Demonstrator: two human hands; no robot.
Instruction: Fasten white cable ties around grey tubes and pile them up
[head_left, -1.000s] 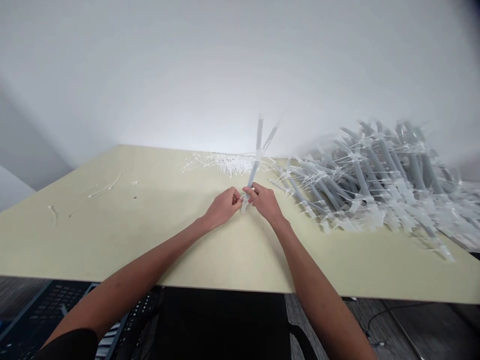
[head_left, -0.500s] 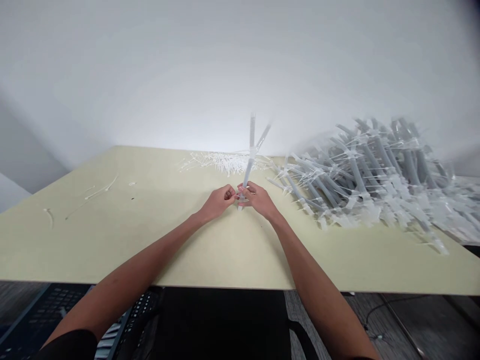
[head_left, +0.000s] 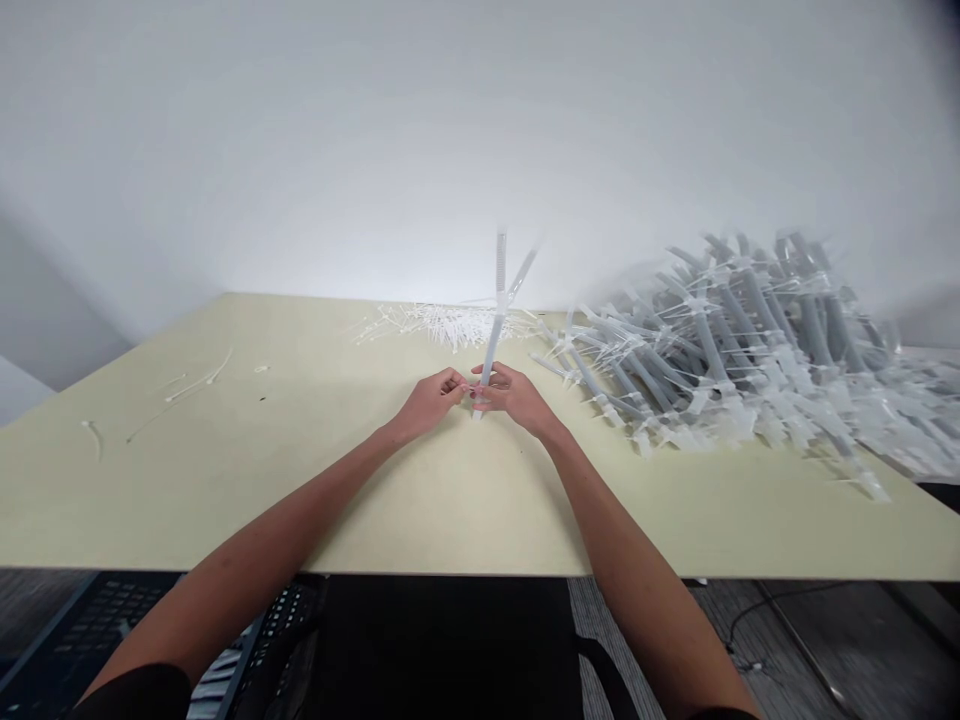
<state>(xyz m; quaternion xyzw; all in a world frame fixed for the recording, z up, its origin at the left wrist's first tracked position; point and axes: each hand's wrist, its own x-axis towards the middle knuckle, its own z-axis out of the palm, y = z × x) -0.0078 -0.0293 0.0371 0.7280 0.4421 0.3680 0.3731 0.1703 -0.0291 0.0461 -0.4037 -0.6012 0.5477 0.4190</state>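
Note:
A grey corrugated tube (head_left: 492, 345) stands nearly upright in front of me, with a clear branch (head_left: 523, 276) forking off to the right near its top and a thin white tie around the fork. My right hand (head_left: 517, 398) is closed around the tube near its lower end. Just left of it, my left hand (head_left: 433, 402) pinches what looks like the thin end of a cable tie against the tube's lower part; the fingers hide most of it. Behind the tube lies a heap of white cable ties (head_left: 454, 325).
A large pile of grey tubes (head_left: 720, 340) with clear pieces and ties covers the right side of the pale table (head_left: 450, 500). A few loose ties (head_left: 199, 385) lie at left. Under the table edge are a dark crate (head_left: 82, 630) and a cable (head_left: 780, 600).
My left fingers have drawn slightly left, away from the tube and my right fingers. The tube's top has shifted slightly left. My right hand stays around the tube.

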